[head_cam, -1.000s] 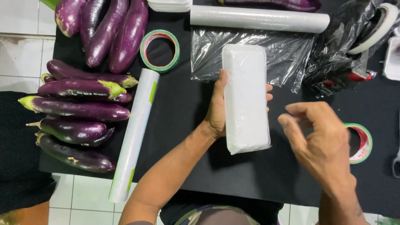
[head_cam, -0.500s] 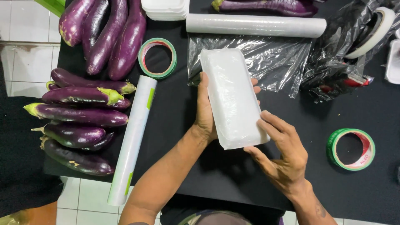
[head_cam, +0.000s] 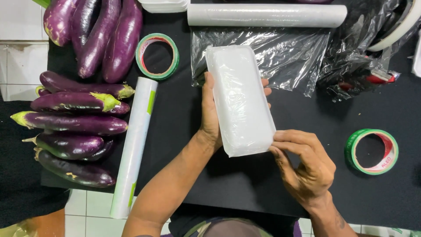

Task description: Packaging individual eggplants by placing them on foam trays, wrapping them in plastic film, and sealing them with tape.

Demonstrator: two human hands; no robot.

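The wrapping step looks to be in hand: a white tray (head_cam: pixel 240 100), seen bottom up and covered in clear film, sits near the middle of the black table (head_cam: pixel 245 184), its far end lying over a spread sheet of plastic wrap (head_cam: pixel 280 55). The left hand (head_cam: pixel 212 115) cups the tray from beneath at its 9 o'clock side, thumb flat along the edge and fingertips showing past the 3 o'clock side, so it is partly closed around it. The right hand (head_cam: pixel 307 169) is at the tray's 5 o'clock corner, fingers curled and pinching there; whether they grip loose film or only the corner itself is hard to tell. I judge the next move calls for pulling the film taut and pressing it flat against the underside while the left hand steadies the tray. At 12 o'clock lies a roll of wrap (head_cam: pixel 266 15); at 9 o'clock a second roll (head_cam: pixel 135 145) and a pile of eggplants (head_cam: pixel 72 123); at 3 o'clock a green tape ring (head_cam: pixel 372 151).
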